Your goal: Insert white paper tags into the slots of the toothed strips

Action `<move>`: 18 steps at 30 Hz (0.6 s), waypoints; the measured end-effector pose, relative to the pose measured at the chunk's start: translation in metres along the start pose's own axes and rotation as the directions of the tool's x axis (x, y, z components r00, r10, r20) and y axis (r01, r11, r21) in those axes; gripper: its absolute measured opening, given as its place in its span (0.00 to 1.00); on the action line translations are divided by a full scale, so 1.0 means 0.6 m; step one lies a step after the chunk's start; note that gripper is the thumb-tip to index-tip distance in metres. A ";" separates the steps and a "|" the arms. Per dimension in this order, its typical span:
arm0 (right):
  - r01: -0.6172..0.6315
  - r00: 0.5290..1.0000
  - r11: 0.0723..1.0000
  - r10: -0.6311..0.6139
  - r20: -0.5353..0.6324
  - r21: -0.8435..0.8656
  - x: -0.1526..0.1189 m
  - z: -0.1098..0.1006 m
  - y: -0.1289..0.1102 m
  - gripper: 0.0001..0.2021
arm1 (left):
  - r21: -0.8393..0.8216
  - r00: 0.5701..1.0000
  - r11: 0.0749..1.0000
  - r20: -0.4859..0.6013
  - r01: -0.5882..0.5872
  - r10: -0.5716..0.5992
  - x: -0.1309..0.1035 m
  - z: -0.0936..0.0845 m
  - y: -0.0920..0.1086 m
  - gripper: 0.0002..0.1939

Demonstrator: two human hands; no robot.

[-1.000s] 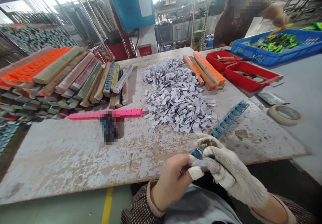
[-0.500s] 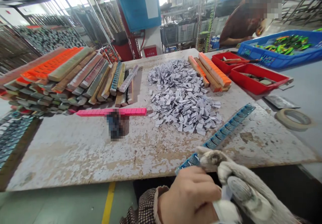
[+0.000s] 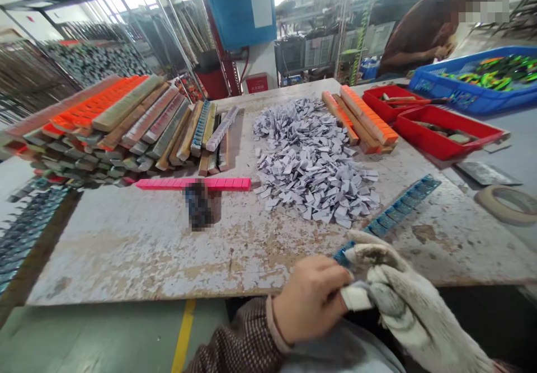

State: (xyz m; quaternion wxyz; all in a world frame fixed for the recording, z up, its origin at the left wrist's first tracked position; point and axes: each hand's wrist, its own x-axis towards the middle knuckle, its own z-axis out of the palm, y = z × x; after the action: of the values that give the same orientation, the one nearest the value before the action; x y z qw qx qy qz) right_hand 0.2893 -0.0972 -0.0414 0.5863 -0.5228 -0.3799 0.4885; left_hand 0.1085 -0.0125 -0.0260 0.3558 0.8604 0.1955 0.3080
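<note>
the bare left hand and the gloved right hand meet at the near edge of the tabletop, busy, as i judge, with fine finger work at the blue strip. this strip lies slantwise on the tabletop, beside the pile of white pieces, and is partly hidden by the right hand. the meeting place is blurred, so i cannot tell whether either grip is grasping something. the next move seems to call for a steady, exact pinch.
</note>
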 end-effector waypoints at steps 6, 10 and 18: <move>0.315 0.933 0.863 -0.358 -0.037 -0.394 0.039 -0.063 0.002 0.16 | 0.696 0.895 0.587 -0.190 0.413 -0.405 0.082 -0.114 -0.153 0.24; 0.458 0.834 0.592 -0.544 0.091 -0.663 0.061 -0.099 0.016 0.04 | 0.743 0.858 0.492 -0.215 0.453 -0.466 0.104 -0.141 -0.222 0.26; 0.541 0.687 -0.012 -0.571 0.450 -0.841 0.077 -0.083 0.015 0.02 | 0.771 0.896 0.552 -0.053 0.317 -0.441 0.036 -0.102 -0.174 0.15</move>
State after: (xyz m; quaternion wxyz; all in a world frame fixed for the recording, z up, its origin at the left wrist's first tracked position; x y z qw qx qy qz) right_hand 0.3462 -0.0645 -0.0616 0.3010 -0.5699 -0.7552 -0.1198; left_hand 0.0713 0.0997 -0.0598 0.0308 0.8855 0.4610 0.0483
